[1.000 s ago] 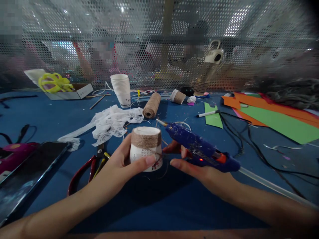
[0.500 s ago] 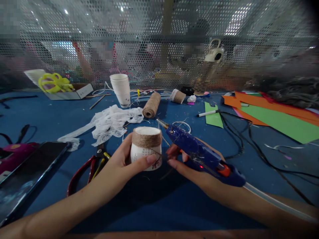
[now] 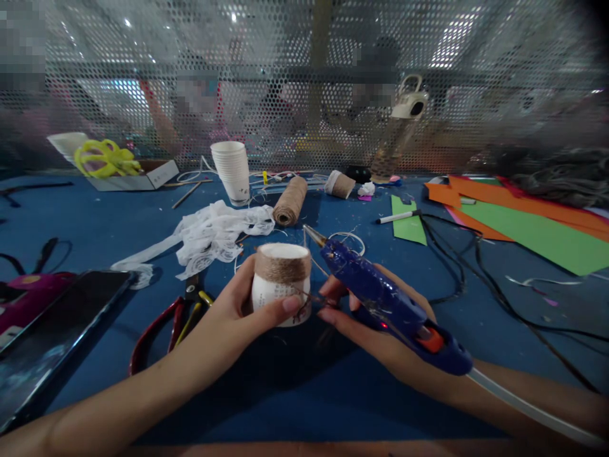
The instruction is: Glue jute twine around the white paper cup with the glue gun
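My left hand [image 3: 254, 314] is closed around a white paper cup [image 3: 271, 293], thumb across its front. Brown twine [image 3: 281, 269] is wound in a band just below the cup's rim. From the cup a loose strand of twine runs to the fingertips of my right hand [image 3: 366, 330], which pinch it. That same hand also holds a blue hot glue gun [image 3: 380, 292], its nozzle pointing up and left past the cup's right side and a red light glowing on it. Behind the cup lies a roll of twine [image 3: 291, 200]. How the fingers grip the glue gun is partly hidden.
White lace [image 3: 209, 235], pliers with red handles [image 3: 157, 330] and a phone [image 3: 61, 336] lie left. Stacked paper cups [image 3: 231, 171] and a bottle [image 3: 399, 133] stand by the perforated screen. Coloured paper [image 3: 528, 222] and black cables [image 3: 461, 260] are right.
The glue gun has tilted a little, its rear end dropping and its nozzle shifting slightly right. The cup has barely moved, and the strand between the hands shows more clearly.
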The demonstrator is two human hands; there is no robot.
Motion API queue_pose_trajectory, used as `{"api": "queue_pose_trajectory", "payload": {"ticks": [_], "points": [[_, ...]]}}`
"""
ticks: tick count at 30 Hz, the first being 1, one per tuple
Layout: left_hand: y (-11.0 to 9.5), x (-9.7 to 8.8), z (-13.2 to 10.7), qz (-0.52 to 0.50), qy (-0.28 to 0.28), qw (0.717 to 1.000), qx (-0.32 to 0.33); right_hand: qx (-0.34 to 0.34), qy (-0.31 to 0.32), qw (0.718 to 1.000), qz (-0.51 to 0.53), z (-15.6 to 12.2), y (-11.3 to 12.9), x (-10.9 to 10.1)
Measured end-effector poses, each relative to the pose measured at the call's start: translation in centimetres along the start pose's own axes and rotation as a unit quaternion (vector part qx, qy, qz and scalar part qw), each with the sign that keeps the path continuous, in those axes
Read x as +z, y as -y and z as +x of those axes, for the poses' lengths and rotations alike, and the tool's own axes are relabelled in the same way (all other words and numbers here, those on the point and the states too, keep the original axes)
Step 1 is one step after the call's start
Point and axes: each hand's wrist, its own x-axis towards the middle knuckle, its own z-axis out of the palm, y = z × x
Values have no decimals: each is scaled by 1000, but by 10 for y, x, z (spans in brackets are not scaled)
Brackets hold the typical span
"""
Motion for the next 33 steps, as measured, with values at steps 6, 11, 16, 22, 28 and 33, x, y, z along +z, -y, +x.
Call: {"api": "queue_pose_trajectory", "payload": {"ticks": [6, 11, 16, 22, 28, 33], "points": [[3, -3, 0, 10, -7, 1000, -2, 50, -8, 999, -19, -1, 3, -2], [2, -3, 0, 27, -5, 1000, -4, 78, -10, 997, -14, 3, 3, -4], [0, -2, 1, 34, -5, 999, -9, 81, -5, 997, 7, 5, 5, -7], [0, -3, 0, 58, -3, 998, -9, 116, 21, 993, 28, 8, 7, -10], [-3, -2, 1, 76, 11, 997, -3, 140, 41, 986, 75, 9, 1, -11], [-2, -4, -1, 87, 21, 996, 2, 168, 36, 980, 105, 5, -5, -11]]}}
